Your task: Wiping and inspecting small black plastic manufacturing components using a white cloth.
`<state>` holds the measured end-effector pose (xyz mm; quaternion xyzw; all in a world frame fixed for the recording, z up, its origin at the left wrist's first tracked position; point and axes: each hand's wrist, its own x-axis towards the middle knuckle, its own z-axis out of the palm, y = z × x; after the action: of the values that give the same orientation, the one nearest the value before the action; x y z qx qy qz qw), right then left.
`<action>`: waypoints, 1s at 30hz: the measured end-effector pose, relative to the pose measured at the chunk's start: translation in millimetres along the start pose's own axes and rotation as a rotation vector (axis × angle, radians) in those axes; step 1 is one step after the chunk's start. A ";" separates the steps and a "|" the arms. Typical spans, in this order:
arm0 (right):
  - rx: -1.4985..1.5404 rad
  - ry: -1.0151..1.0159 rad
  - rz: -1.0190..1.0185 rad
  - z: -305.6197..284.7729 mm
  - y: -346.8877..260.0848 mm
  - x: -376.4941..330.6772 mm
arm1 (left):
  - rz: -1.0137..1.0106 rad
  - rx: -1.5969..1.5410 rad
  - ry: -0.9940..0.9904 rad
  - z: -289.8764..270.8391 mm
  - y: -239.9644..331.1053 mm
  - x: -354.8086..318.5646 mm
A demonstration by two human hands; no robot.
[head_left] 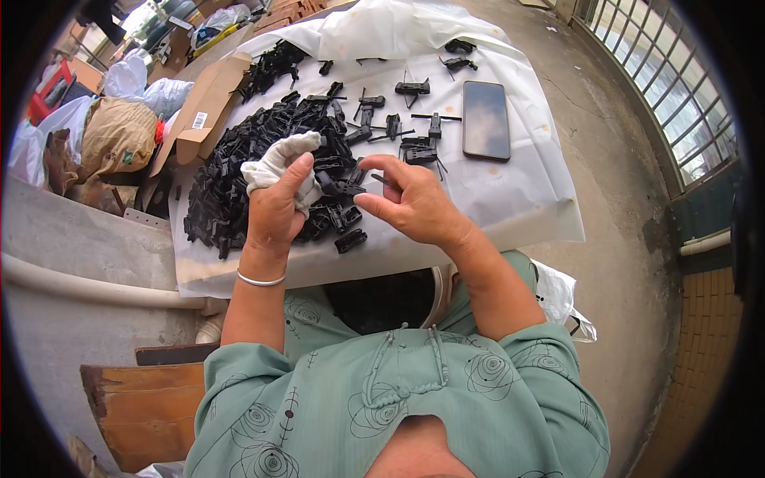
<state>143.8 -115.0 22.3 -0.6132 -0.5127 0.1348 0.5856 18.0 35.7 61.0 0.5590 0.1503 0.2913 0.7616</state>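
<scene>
Lying at the far left, a cardboard box (209, 99) borders a big heap of black plastic parts (239, 175) on the white sheet (518, 199) covering the counter. The left hand (275, 209) is closed around a white rag (279, 163) just above the heap. Beside it, the right hand (410, 203) pinches a small black clip (344, 190) with a thin pin between thumb and fingers. Finished pieces (398, 127) and a phone (485, 119) lie further right. The pinch looks light, so the clip could slip into the heap and get lost among its look-alikes.
</scene>
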 end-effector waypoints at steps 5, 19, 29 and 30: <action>0.178 -0.078 0.145 34.7 14.6 4.8 | -0.059 -0.082 -0.117 11.3 -4.1 -6.8; -0.801 -0.126 0.240 -28.0 14.0 -10.2 | -0.115 0.601 -0.345 29.4 -37.6 -62.7; -0.310 -0.002 -0.007 -35.0 14.1 -25.2 | -0.535 -0.121 -0.064 21.4 -54.9 -48.8; -0.114 -0.057 -0.032 -35.1 9.3 -23.3 | -0.533 -0.117 -0.061 17.6 -52.2 -47.2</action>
<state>164.8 -151.7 13.9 -0.6332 -0.5458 0.1137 0.5369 5.0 -17.3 13.2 0.4635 0.2518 0.0719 0.8465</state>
